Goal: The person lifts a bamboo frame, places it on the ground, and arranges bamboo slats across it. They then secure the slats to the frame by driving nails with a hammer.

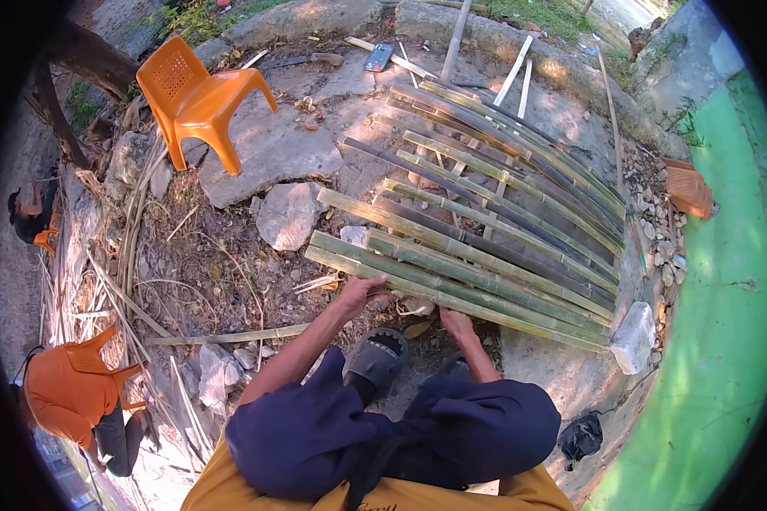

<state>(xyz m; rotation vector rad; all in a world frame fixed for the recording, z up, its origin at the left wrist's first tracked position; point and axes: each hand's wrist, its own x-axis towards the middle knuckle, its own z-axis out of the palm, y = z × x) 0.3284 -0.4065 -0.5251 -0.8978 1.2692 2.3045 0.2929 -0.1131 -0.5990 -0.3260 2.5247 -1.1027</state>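
Split bamboo slats (486,226) lie side by side over thin crosspieces (492,209), forming a panel on the ground in front of me. At the nearest edge runs a long green bamboo slat (452,300). My left hand (365,295) is closed at that slat's near edge, left of its middle, thumb side up. Further right, my right hand (458,324) grips the same slat from below, its fingertips hidden under the bamboo. Both hands are low, just beyond my knees.
An orange plastic chair (200,102) stands upper left. A machete (302,60) and a phone (378,57) lie at the back. Rocks (290,215) and a white stone block (633,338) flank the panel. A person in orange (68,392) sits at left; another person (36,209) is farther off.
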